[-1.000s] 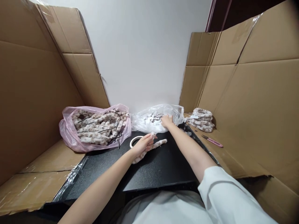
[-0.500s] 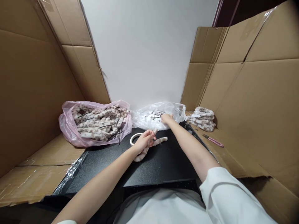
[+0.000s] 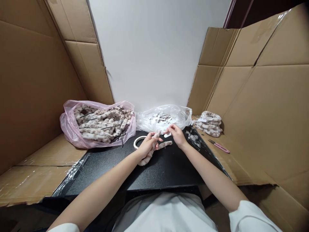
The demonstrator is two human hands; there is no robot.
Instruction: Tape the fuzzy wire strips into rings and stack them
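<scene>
Near the middle of the black table, my left hand point(image 3: 147, 145) is closed on a furry white-and-brown strip point(image 3: 146, 159), which curves below the fingers, with an end lying to the right. My right hand point(image 3: 177, 134) pinches a small white tag point(image 3: 167, 135) close to the strip's upper end. A white tape roll point(image 3: 136, 144) lies just left of my left hand, partly hidden by it. Behind both hands, a clear plastic bag point(image 3: 182, 115) holds many white tags with dark thin parts.
A pink plastic bag point(image 3: 68, 129) full of furry strips and dark cords stands at the left. On the right are a bundle of furry strips point(image 3: 210, 124), pink-handled snips point(image 3: 222, 148) and fluff point(image 3: 193, 139). Cardboard walls point(image 3: 272, 106) flank the black table point(image 3: 103, 170).
My right hand has come back from the clear bag toward my left hand, now with a white tag in its fingers. The strip's end in my left hand is raised.
</scene>
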